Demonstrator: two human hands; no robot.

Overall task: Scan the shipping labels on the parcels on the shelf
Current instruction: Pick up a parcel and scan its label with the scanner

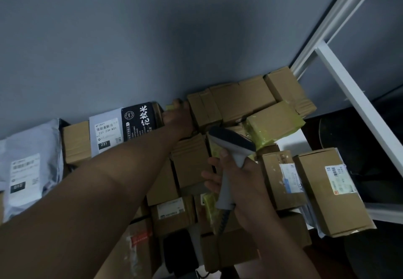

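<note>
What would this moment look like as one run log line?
left hand: reaching to back of shelf, touching parcels | right hand: holds scanner | label in view: black box, 231 | scan: not evident

white shelf [292, 142] | packed with brown cardboard boxes [331, 191], yellow-taped parcel [273, 123] | grey mailer bags [28, 169] on the left

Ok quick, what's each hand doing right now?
Left hand: reaching to the back of the shelf among the parcels; whether it grips anything cannot be told.
Right hand: closed around the scanner, holding its handle.
</note>
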